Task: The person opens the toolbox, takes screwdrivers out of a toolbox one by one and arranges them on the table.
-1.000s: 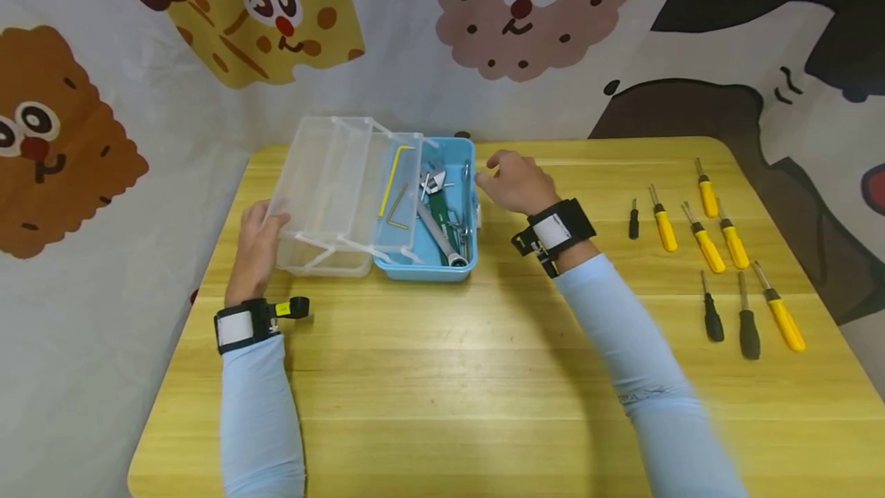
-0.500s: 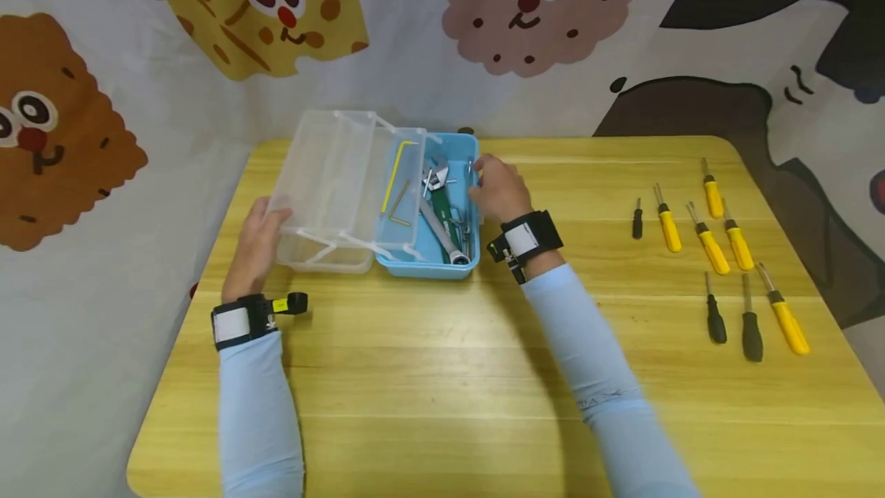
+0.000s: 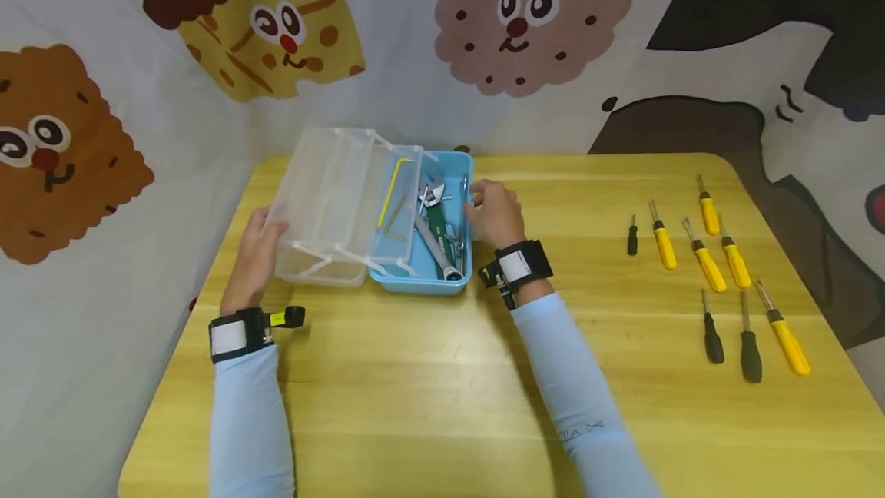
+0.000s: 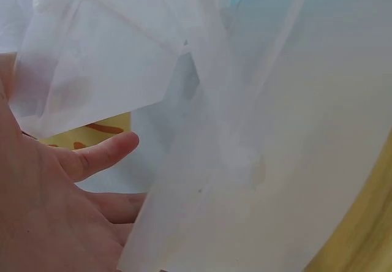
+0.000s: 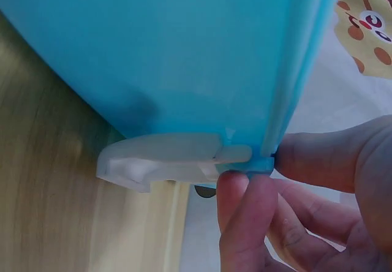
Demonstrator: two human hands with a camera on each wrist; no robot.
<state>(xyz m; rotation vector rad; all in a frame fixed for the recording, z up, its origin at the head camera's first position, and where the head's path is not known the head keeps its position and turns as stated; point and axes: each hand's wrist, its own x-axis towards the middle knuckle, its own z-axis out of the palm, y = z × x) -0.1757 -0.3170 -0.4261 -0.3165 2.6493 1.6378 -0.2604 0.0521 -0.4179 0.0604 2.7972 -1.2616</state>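
Observation:
A light-blue toolbox [image 3: 418, 288] stands at the back of the table, its translucent lid [image 3: 293, 210] and tray folded out to the left. My left hand [image 3: 250, 260] holds the lid's left edge, thumb over the top. At the box's right side my right hand [image 3: 498, 215] pinches the rim beside the white latch [image 5: 159, 158], thumb over the rim and fingertips below. Inside lie an adjustable wrench [image 3: 437, 215] with a green handle and a grey wrench [image 3: 432, 246]. A yellow hex key [image 3: 390, 194] and a bronze one [image 3: 395, 223] show in the tray.
Several yellow-handled screwdrivers [image 3: 707, 267] and a few black-handled ones, such as a large screwdriver [image 3: 750, 356], lie on the table's right side. A cartoon-printed cloth [image 3: 401, 44] hangs behind the wooden table [image 3: 387, 390].
My right hand has come left onto the toolbox's right rim and its fingers have closed there. The left hand keeps its hold on the lid; the head view has shifted slightly.

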